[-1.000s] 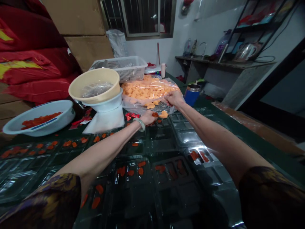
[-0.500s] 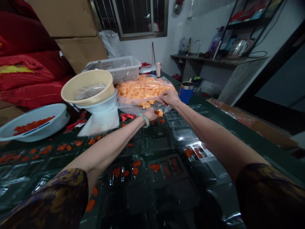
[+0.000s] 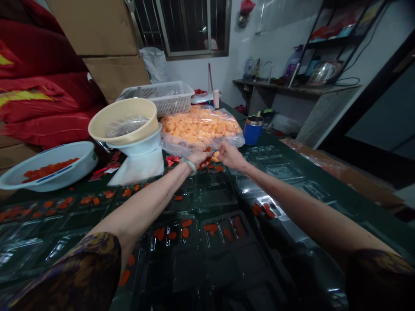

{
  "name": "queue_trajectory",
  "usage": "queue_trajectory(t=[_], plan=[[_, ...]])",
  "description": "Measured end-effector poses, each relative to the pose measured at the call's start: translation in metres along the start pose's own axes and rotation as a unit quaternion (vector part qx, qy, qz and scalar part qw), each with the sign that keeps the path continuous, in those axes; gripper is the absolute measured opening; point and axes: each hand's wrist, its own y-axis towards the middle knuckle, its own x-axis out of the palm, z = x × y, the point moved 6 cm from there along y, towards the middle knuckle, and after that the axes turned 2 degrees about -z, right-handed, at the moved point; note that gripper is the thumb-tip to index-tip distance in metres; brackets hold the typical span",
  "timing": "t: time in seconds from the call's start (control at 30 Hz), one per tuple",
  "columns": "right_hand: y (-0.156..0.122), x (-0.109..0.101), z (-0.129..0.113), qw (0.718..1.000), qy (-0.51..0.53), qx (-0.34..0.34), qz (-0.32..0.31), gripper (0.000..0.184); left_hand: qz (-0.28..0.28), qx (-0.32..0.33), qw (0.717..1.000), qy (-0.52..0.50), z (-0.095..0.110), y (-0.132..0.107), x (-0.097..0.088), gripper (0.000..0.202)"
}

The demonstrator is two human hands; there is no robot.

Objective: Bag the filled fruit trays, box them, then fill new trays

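Note:
A clear plastic bag (image 3: 201, 129) full of pale orange pieces lies at the far middle of the table. Just in front of its open edge my left hand (image 3: 198, 157), with a pale bracelet on the wrist, is closed over several orange pieces. My right hand (image 3: 228, 155) is beside it, fingers pinched on a pale orange piece (image 3: 215, 156). Below both hands, clear plastic compartment trays (image 3: 223, 231) cover the dark table, many holding small red-orange pieces.
A cream bowl (image 3: 125, 120) sits stacked in a white bowl at the left. A white basin (image 3: 48, 166) of red pieces stands far left. A white basket (image 3: 162, 97) is behind. A blue cup (image 3: 253, 128) stands right of the bag. A shelf with bottles lines the right wall.
My right hand has let go of the bag's edge and dropped down toward my left hand. The bag has settled flat. My left hand stayed by the loose pieces.

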Motion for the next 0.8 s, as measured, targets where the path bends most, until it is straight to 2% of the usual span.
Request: queue_trajectory(t=[0.07, 0.17, 0.27, 0.37, 0.5, 0.6, 0.7, 0.8], plan=[[-0.008, 0.011, -0.001, 0.997, -0.064, 0.01, -0.049, 0.015, 0.013, 0.012, 1.0, -0.003, 0.0, 0.001, -0.001, 0.023], [-0.009, 0.021, -0.001, 0.985, -0.129, 0.042, -0.104, 0.014, 0.03, 0.031, 0.999, -0.005, 0.007, 0.004, -0.005, 0.021], [-0.003, 0.024, 0.0, 0.979, -0.144, 0.052, -0.135, 0.012, 0.044, 0.044, 0.998, -0.007, 0.015, 0.009, -0.008, 0.02], [0.0, 0.025, 0.003, 0.981, -0.117, 0.05, -0.146, 0.014, 0.059, 0.054, 0.997, -0.016, 0.022, 0.014, -0.01, 0.02], [-0.003, 0.023, 0.009, 0.989, -0.013, 0.07, -0.127, 0.021, 0.059, 0.046, 0.997, -0.029, 0.025, 0.012, -0.008, 0.016], [-0.006, 0.011, 0.015, 0.981, 0.114, 0.104, -0.114, 0.02, 0.016, 0.024, 0.999, -0.031, 0.025, -0.002, 0.003, 0.014], [-0.011, -0.014, 0.026, 0.952, 0.261, 0.13, -0.089, 0.023, -0.047, 0.013, 0.999, -0.017, 0.029, -0.016, 0.023, 0.012], [-0.019, -0.042, 0.043, 0.897, 0.418, 0.139, -0.032, 0.022, -0.092, 0.015, 0.995, 0.031, 0.032, -0.018, 0.048, 0.013]])
